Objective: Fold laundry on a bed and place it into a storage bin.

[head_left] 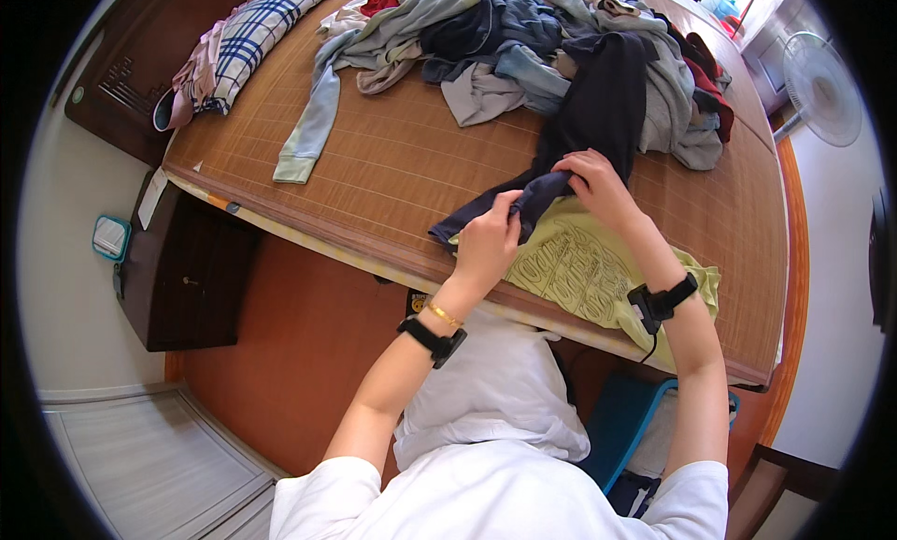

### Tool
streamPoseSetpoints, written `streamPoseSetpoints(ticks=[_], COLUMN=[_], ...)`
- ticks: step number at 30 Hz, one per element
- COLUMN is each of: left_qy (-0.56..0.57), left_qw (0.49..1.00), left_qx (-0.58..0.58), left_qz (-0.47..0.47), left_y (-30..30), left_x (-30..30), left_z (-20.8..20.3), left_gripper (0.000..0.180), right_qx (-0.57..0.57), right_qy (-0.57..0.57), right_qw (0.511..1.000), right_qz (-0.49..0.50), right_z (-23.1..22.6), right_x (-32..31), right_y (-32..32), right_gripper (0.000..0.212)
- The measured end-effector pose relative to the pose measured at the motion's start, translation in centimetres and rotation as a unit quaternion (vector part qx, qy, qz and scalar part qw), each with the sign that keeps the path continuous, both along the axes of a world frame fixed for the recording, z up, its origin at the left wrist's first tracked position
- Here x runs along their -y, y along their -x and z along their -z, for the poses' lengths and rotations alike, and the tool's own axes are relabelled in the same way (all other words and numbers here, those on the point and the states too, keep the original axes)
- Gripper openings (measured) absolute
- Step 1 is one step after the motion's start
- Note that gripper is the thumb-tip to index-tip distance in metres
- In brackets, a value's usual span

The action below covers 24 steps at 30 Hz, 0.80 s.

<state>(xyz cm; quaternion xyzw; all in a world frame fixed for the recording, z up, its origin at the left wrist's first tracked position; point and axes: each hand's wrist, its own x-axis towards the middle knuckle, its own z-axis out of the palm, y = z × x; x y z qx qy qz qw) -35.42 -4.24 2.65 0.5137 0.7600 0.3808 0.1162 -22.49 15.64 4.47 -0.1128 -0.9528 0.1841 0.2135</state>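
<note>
My left hand point(488, 244) pinches a fold of a dark navy garment point(598, 96) near the bed's front edge. Fingers of my right hand point(601, 189) are closed on the same cloth, a little farther right. The garment stretches back from my hands to the heap; whether it is trousers or a top, I cannot tell. Partly beneath it and my right forearm lies a yellow-green printed shirt point(570, 264), spread along the front edge.
A heap of mixed clothes point(523, 21) covers the far part of the mat-topped bed point(374, 176). Folded plaid bedding point(266, 40) rests at the far left. A dark cabinet point(192, 269) stands left, a fan point(822, 87) at right, and a blue-edged bin point(626, 428) below the bed edge.
</note>
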Motion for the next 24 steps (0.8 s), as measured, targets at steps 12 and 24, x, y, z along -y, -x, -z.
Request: streamPoseSetpoints(ticks=[12,24], left_qy=[0.003,-0.013], left_qw=[0.966,0.950], left_qx=[0.227,-0.176], left_qz=[-0.124,-0.258], left_y=[3.4,9.4], left_x=[6.7,9.9], left_z=[1.1,1.7], left_gripper=[0.040,0.034], right_qx=[-0.032,0.073], right_qy=[0.028,0.093], right_qw=[0.998,0.969], right_qz=[-0.037,0.216], right_z=[2.8,0.5], right_x=[4.6,10.5], right_y=[7.2,-18.3], right_gripper=[0.027,0.031])
